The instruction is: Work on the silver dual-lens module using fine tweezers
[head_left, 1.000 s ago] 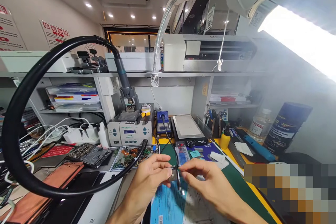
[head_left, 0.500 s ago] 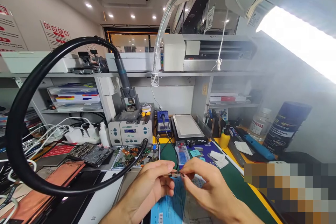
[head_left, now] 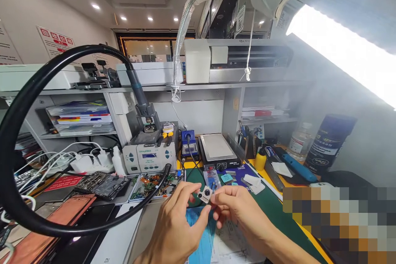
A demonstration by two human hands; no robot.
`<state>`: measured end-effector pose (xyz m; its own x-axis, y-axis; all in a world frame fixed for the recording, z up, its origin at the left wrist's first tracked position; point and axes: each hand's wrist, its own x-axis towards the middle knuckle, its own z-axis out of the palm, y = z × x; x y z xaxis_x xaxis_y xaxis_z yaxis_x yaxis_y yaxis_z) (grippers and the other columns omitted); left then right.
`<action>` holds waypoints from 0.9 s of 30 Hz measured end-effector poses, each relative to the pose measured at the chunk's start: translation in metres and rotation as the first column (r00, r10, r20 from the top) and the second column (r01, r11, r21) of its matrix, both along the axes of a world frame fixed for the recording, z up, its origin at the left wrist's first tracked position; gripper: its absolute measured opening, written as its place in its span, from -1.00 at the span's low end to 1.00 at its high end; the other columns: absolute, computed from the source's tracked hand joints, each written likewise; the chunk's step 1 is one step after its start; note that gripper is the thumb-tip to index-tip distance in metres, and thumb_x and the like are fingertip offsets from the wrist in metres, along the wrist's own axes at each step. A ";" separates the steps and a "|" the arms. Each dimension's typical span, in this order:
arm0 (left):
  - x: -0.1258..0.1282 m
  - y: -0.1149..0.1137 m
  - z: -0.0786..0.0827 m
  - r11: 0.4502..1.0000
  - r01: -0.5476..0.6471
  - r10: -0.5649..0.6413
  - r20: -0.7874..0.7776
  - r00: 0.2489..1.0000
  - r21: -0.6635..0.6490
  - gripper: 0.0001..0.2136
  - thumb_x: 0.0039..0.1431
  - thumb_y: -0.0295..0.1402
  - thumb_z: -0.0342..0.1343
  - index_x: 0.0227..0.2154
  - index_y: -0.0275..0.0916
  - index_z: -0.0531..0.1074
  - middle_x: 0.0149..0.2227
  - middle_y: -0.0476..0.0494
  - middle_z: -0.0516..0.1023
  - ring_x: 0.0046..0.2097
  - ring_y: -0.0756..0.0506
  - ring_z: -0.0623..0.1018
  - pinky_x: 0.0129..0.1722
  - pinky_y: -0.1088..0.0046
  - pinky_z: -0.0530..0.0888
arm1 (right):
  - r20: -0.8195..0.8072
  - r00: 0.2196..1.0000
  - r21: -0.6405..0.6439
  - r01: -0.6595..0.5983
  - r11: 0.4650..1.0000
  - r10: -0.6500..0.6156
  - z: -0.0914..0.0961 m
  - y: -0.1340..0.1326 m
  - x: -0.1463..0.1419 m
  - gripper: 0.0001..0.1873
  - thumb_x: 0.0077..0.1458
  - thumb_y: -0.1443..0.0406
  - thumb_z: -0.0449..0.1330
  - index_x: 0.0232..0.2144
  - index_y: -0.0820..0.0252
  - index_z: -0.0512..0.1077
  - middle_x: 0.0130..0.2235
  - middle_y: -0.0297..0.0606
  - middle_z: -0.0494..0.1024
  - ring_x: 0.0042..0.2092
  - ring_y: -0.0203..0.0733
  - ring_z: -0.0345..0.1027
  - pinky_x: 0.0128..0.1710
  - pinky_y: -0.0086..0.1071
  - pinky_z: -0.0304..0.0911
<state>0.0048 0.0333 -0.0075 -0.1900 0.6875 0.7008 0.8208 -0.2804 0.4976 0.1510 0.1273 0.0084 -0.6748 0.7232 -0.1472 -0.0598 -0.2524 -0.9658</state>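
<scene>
A small silver phone camera module with dark round lenses faces me between my two hands. My right hand pinches it by its right edge between thumb and bent fingers. Around its left side, my left hand has thumb and fingers apart, the tips close to the module; whether they touch it I cannot tell. Below the hands lie a blue sheet and a clear plastic bag or film, partly hidden by my wrists.
Left stand a hot-air station with a looping black hose and a tray of small parts. Behind are a soldering iron stand and a flat heating plate. Bottles and a spray can stand right, under a bright lamp.
The camera module, earlier seen edge-on between both hands, is now turned with its lenses towards me. My left hand's fingers have spread. The view has shifted slightly right.
</scene>
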 end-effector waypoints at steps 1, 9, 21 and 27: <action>-0.001 0.001 -0.001 1.000 0.003 -0.003 -0.015 1.000 0.015 -0.71 0.13 -0.47 0.17 -0.07 -0.16 0.39 -0.26 -0.05 0.49 -0.34 -0.04 0.50 -0.34 0.41 0.51 | -0.009 1.000 -0.018 -0.001 1.000 0.000 0.001 0.000 -0.001 -0.81 -0.06 0.26 0.29 -0.54 0.32 0.46 -0.52 -0.25 0.47 -0.51 -0.29 0.32 -0.55 -0.41 0.27; 0.001 0.002 0.010 0.999 -0.007 0.007 0.018 1.000 0.034 -0.81 0.14 -0.48 0.18 -0.16 -0.24 0.45 -0.39 -0.02 0.48 -0.41 -0.01 0.50 -0.40 0.45 0.50 | -0.097 0.993 -0.090 -0.069 0.994 0.060 0.006 0.000 0.002 -0.72 -0.08 0.21 0.41 -0.53 0.36 0.51 -0.47 -0.24 0.49 -0.49 -0.33 0.33 -0.52 -0.43 0.29; -0.001 -0.001 0.015 1.000 0.022 -0.020 0.164 0.986 -0.007 -0.83 0.15 -0.43 0.17 -0.18 -0.25 0.51 -0.42 0.01 0.50 -0.42 -0.01 0.51 -0.39 0.44 0.53 | -0.149 0.984 -0.080 -0.106 0.991 0.094 0.007 -0.001 0.003 -0.76 -0.01 0.24 0.40 -0.51 0.36 0.54 -0.49 -0.27 0.49 -0.49 -0.31 0.34 -0.53 -0.44 0.31; -0.001 0.000 0.012 0.998 0.037 -0.026 0.231 0.973 -0.043 -0.82 0.14 -0.42 0.18 -0.17 -0.22 0.53 -0.42 0.01 0.51 -0.42 -0.01 0.52 -0.38 0.44 0.52 | -0.152 0.981 -0.135 -0.142 0.981 0.121 0.004 0.001 0.002 -0.78 0.02 0.27 0.39 -0.50 0.38 0.56 -0.45 -0.22 0.52 -0.53 -0.38 0.32 -0.52 -0.46 0.33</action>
